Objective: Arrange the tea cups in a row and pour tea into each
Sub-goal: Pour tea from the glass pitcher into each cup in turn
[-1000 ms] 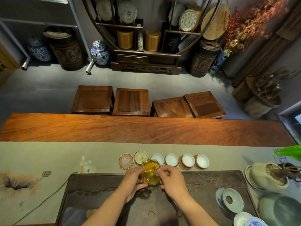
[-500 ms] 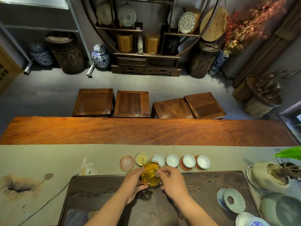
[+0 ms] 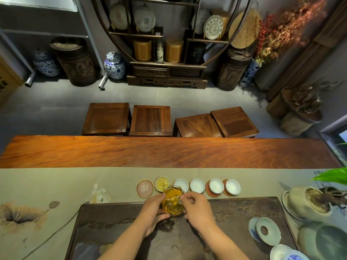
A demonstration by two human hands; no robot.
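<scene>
A glass pitcher (image 3: 172, 203) of amber tea is held between my left hand (image 3: 152, 209) and my right hand (image 3: 195, 208) above the far edge of the dark tea tray (image 3: 244, 212). Its spout points at the leftmost cup (image 3: 161, 183), which holds yellow tea. To the right stands a row of white cups (image 3: 197, 185), the second (image 3: 181, 184) partly hidden by the pitcher, the last two (image 3: 216, 185) (image 3: 232, 187) on red coasters. An empty pink coaster (image 3: 145, 188) lies at the left end.
A beige runner (image 3: 56, 184) covers the near table; bare wood (image 3: 169, 151) lies beyond. On the right are a potted plant (image 3: 308, 203), a lid on a saucer (image 3: 267, 230), blue-white dishes (image 3: 287, 253) and a green leaf (image 3: 332, 175). Several stools (image 3: 150, 120) stand behind the table.
The pitcher stays tilted over the leftmost cup, which now looks fuller with yellow tea. Both hands have barely moved; the camera has tilted slightly.
</scene>
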